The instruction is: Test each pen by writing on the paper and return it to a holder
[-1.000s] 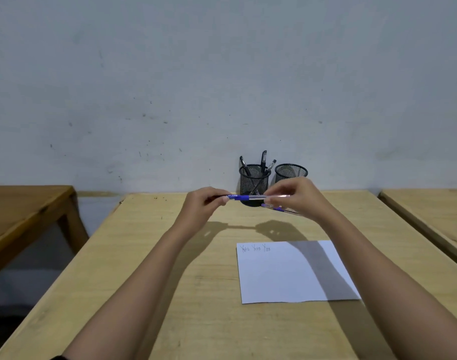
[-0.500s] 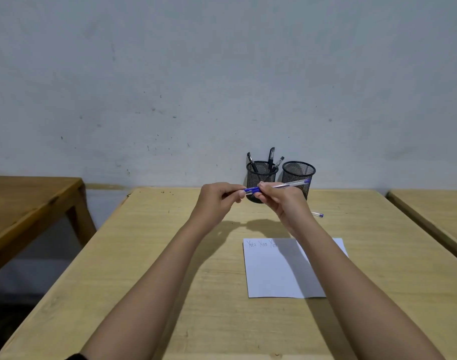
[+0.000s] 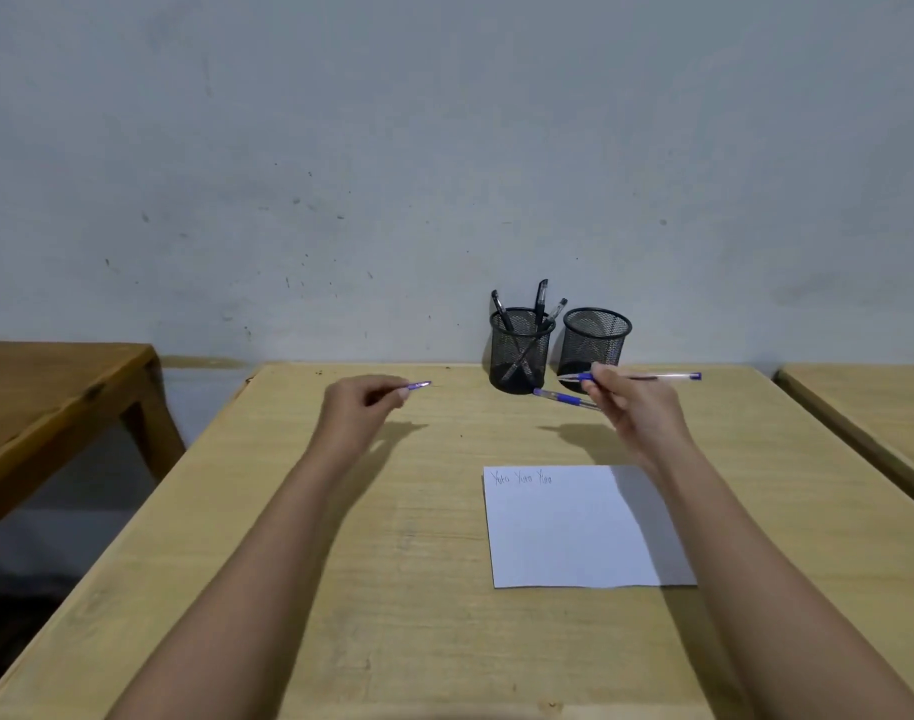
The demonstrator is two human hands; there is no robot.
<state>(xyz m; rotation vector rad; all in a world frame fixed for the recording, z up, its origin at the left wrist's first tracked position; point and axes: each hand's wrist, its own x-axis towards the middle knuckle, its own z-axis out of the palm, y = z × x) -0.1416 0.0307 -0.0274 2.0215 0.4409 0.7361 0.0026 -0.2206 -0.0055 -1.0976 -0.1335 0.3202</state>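
A blue pen (image 3: 652, 377) was held in the air by the right hand (image 3: 631, 413), beyond the far right corner of the paper (image 3: 574, 532), with the fingers closed around its barrel and the bare tip turned to the left. Its cap (image 3: 418, 385) was pinched between the fingers of the left hand (image 3: 359, 407), beyond the paper and well to its left. A second pen (image 3: 561, 397) was seen just below the first one; its rear part was hidden by the right hand, so it could not be told whether it was held or lay on the tabletop (image 3: 392, 563). Two mesh holders stood beyond the paper, by the wall: the left holder (image 3: 520, 356) with three black pens (image 3: 541, 296) in it, and the right holder (image 3: 595, 343), in which no pen was seen. Three short words were already written at the far left corner of the paper. The step in hand was judged to be the writing test. For this the pen should be turned tip-down, gripped closer to the tip, and lowered on the free space just beside the third word. Light pressure should be used, because the sheet was not pressed down by anything and could slide. The cap should not be put away, as it would be needed before the return to a holder.
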